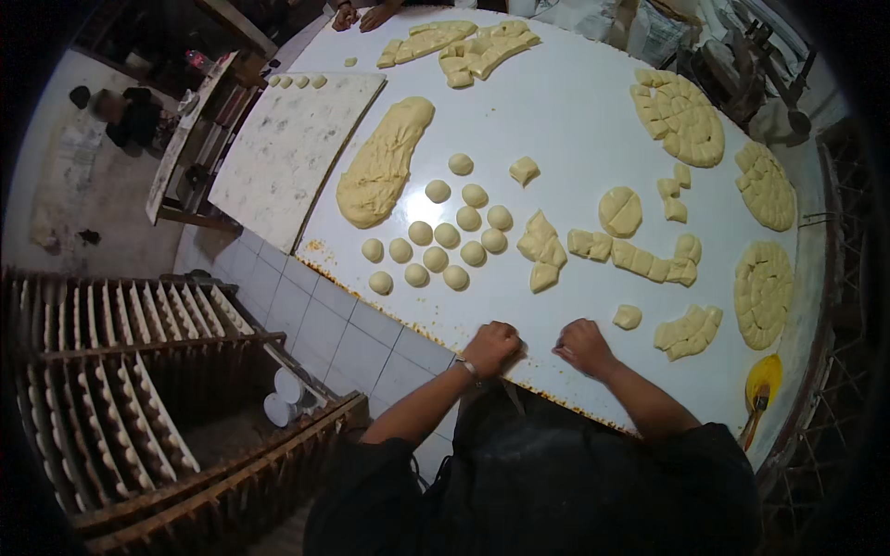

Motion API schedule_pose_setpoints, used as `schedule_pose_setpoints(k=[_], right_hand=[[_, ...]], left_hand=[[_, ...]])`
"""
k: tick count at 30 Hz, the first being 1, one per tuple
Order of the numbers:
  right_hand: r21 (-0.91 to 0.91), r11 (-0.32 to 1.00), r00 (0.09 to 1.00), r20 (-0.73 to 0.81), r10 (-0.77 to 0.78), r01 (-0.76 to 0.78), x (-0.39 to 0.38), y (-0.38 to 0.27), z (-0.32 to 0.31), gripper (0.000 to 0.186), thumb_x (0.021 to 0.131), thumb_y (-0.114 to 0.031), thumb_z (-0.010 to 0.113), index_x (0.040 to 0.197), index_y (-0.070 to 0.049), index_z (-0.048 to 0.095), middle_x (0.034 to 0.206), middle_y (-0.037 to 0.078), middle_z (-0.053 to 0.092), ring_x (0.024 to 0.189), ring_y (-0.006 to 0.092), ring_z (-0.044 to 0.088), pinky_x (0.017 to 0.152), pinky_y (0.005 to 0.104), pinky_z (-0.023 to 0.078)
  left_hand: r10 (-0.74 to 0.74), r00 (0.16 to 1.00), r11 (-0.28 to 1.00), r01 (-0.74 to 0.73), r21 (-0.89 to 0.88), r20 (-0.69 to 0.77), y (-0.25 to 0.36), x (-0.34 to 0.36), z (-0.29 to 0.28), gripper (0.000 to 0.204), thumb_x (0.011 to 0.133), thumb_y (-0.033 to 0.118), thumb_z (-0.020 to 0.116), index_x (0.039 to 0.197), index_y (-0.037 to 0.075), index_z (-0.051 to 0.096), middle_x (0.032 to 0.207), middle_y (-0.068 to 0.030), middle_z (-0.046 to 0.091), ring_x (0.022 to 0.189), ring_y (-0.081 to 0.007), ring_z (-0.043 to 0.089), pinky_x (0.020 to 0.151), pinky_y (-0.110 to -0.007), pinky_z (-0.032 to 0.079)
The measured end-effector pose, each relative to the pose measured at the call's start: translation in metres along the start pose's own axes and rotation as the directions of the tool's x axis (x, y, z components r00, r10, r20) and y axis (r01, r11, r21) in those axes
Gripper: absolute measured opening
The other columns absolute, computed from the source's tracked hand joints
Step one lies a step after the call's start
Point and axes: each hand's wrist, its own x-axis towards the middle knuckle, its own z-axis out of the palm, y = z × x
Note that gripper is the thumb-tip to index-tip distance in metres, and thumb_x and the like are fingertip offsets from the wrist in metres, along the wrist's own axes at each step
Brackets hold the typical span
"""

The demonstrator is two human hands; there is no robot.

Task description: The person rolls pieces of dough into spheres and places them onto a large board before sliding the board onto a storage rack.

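My left hand (pixel 494 348) rests curled on the white table (pixel 519 306) near its front edge, the fingers tucked under. A little to the right, my right hand (pixel 584 348) is curled the same way; whatever lies under either palm is hidden. Beyond my left hand, several smooth dough balls (pixel 455 277) sit in a loose cluster. Cut dough strips (pixel 640 260) and a jagged dough piece (pixel 542 250) lie farther off. Closest to my right hand is a small dough lump (pixel 628 317), with a scored dough piece (pixel 689 333) beside it.
A large dough mass (pixel 386 162) lies near a floured board (pixel 292 139) bearing small balls. Scored dough slabs (pixel 763 295) line the right side, above a yellow dish with a brush (pixel 763 385). Racks of filled trays (pixel 120 417) stand lower left. Another person's hands (pixel 362 17) show at the far edge.
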Motion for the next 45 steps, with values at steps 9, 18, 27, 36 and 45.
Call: schedule_pose_setpoints(k=[9, 18, 27, 36, 45], right_hand=[[-0.047, 0.999, 0.996, -0.088, -0.017, 0.013, 0.014, 0.035, -0.026, 0.025, 0.086, -0.026, 0.081, 0.100, -0.013, 0.065, 0.106, 0.009, 0.063, 0.114, 0.0342, 0.057, 0.098, 0.0497, 0.043], [-0.109, 0.983, 0.953, -0.282, 0.110, -0.146, 0.026, 0.025, -0.023, 0.020, 0.085, -0.023, 0.082, 0.094, -0.012, 0.068, 0.108, 0.008, 0.064, 0.111, 0.0327, 0.056, 0.099, 0.0505, 0.041], [0.090, 0.910, 0.883, -0.220, 0.414, -0.405, 0.034, -0.013, -0.029, 0.041, 0.074, 0.003, 0.063, 0.114, -0.004, 0.060, 0.119, 0.020, 0.058, 0.118, 0.0402, 0.054, 0.105, 0.0504, 0.043], [0.286, 0.952, 0.822, -0.564, 0.074, 0.111, 0.336, -0.219, -0.077, 0.039, 0.077, 0.000, 0.073, 0.114, -0.003, 0.059, 0.117, 0.014, 0.056, 0.108, 0.0281, 0.060, 0.096, 0.0386, 0.051], [0.323, 0.858, 0.549, -0.666, 0.505, -0.399, 0.312, -0.118, 0.015, 0.041, 0.085, -0.006, 0.085, 0.119, 0.000, 0.062, 0.115, 0.016, 0.065, 0.110, 0.0287, 0.064, 0.096, 0.0388, 0.053]], left_hand=[[-0.044, 0.992, 0.999, 0.043, 0.011, 0.116, -0.011, 0.023, -0.029, 0.036, 0.084, 0.041, 0.082, 0.099, 0.010, 0.072, 0.109, -0.0099, 0.068, 0.107, -0.0337, 0.063, 0.091, -0.051, 0.048], [0.034, 0.999, 0.999, -0.034, 0.003, 0.005, -0.017, 0.025, -0.031, 0.025, 0.086, 0.030, 0.080, 0.092, 0.009, 0.067, 0.103, -0.0137, 0.068, 0.105, -0.0353, 0.064, 0.085, -0.051, 0.050], [0.103, 0.994, 0.987, -0.097, -0.130, 0.037, -0.033, 0.026, -0.029, 0.022, 0.089, 0.026, 0.076, 0.103, 0.012, 0.066, 0.113, -0.0069, 0.067, 0.117, -0.0287, 0.061, 0.092, -0.048, 0.050], [0.131, 0.971, 0.970, -0.083, -0.230, 0.201, -0.061, 0.037, -0.061, 0.011, 0.083, 0.014, 0.070, 0.092, 0.009, 0.071, 0.104, -0.0132, 0.063, 0.103, -0.0345, 0.060, 0.091, -0.044, 0.050], [-0.348, 0.912, 0.862, 0.221, -0.456, -0.218, -0.166, 0.073, -0.288, 0.016, 0.081, 0.012, 0.082, 0.092, 0.007, 0.072, 0.105, -0.0116, 0.065, 0.103, -0.0311, 0.064, 0.089, -0.040, 0.052]])
